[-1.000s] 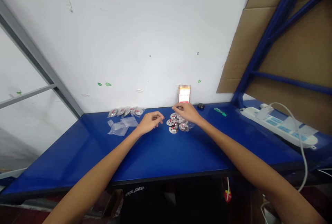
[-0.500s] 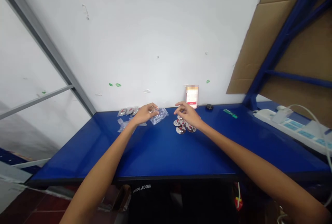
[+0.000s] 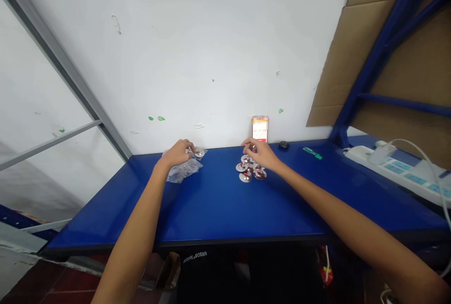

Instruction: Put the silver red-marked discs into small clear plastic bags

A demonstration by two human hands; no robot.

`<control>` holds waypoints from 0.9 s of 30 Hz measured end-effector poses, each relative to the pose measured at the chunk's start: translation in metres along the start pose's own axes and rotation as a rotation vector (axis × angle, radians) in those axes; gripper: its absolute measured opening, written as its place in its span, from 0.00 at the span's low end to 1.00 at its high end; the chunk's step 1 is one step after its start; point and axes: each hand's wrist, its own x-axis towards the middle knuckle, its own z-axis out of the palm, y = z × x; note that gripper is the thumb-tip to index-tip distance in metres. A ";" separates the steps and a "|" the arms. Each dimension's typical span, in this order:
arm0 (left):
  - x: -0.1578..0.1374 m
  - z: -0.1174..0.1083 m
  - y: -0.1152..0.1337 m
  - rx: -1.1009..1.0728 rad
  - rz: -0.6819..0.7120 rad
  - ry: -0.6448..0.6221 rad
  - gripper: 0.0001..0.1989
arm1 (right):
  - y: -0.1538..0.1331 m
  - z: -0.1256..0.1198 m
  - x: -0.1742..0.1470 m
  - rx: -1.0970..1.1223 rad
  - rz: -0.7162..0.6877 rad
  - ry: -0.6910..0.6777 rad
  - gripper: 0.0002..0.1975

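Observation:
My left hand (image 3: pixel 181 152) is closed at the back left of the table, its fingertips on a clear-bagged shiny disc (image 3: pixel 199 153). Below that hand lie crumpled clear plastic bags (image 3: pixel 183 170). Toward the middle, a small pile of shiny domed metal discs (image 3: pixel 248 170) with red bits rests on the blue surface. Over the back of this pile is my right hand (image 3: pixel 262 152), thumb and fingers pinched together. What sits in the pinch, if anything, I cannot make out.
A phone (image 3: pixel 260 128) with a lit screen leans on the wall behind my right hand. To its right lie a small black object (image 3: pixel 283 145) and a green strip (image 3: pixel 313 153). A white power strip (image 3: pixel 394 170) with a cable runs along the right side of the blue table (image 3: pixel 218 214).
My left hand has moved left with a clear bag, from the middle toward the other bags. My right hand has shifted slightly right, and its fingers have drawn closer together over the pile.

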 end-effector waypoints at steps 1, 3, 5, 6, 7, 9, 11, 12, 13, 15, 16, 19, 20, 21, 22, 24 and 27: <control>0.004 0.007 0.005 0.032 0.000 0.057 0.15 | -0.001 0.000 0.000 -0.015 -0.014 0.000 0.12; 0.010 0.024 0.015 0.128 -0.012 0.123 0.15 | -0.002 -0.001 0.000 -0.042 -0.046 -0.008 0.12; 0.015 0.042 0.023 0.230 -0.016 0.104 0.18 | -0.002 0.000 0.000 -0.058 -0.073 -0.018 0.12; 0.016 0.051 0.026 0.267 -0.028 0.082 0.19 | -0.002 0.001 -0.001 -0.059 -0.085 -0.027 0.12; 0.018 0.058 0.028 0.295 -0.051 0.063 0.20 | -0.002 0.001 -0.001 -0.056 -0.098 -0.040 0.13; 0.021 0.068 0.030 0.334 -0.102 0.043 0.19 | -0.003 0.002 -0.001 -0.035 -0.126 -0.079 0.15; 0.023 0.071 0.030 0.369 -0.129 0.051 0.17 | -0.004 0.003 -0.002 -0.012 -0.151 -0.115 0.17; 0.024 0.070 0.029 0.385 -0.129 0.059 0.16 | -0.004 0.003 -0.002 -0.006 -0.158 -0.123 0.18; 0.025 0.069 0.029 0.396 -0.125 0.069 0.16 | -0.005 0.003 -0.002 -0.006 -0.162 -0.124 0.18; 0.026 0.064 0.028 0.384 -0.111 0.105 0.18 | -0.005 0.003 -0.002 -0.015 -0.161 -0.121 0.18; 0.027 0.061 0.028 0.351 -0.111 0.140 0.19 | -0.006 0.003 -0.003 -0.016 -0.158 -0.124 0.18; 0.028 0.052 0.032 0.107 -0.168 0.304 0.19 | -0.008 0.004 -0.003 0.008 -0.142 -0.147 0.19; 0.029 0.050 0.036 -0.031 -0.204 0.359 0.19 | -0.009 0.005 -0.003 0.024 -0.133 -0.151 0.18; 0.029 0.048 0.040 -0.200 -0.239 0.406 0.20 | -0.011 0.007 -0.003 0.044 -0.121 -0.147 0.18; 0.029 0.048 0.046 -0.396 -0.264 0.439 0.21 | -0.013 0.009 -0.003 0.071 -0.106 -0.137 0.16; 0.027 0.049 0.060 -0.816 -0.269 0.454 0.24 | -0.017 0.014 -0.004 0.141 -0.062 -0.113 0.14; 0.022 0.055 0.087 -1.250 -0.207 0.371 0.26 | -0.024 0.027 -0.007 0.268 0.041 -0.097 0.13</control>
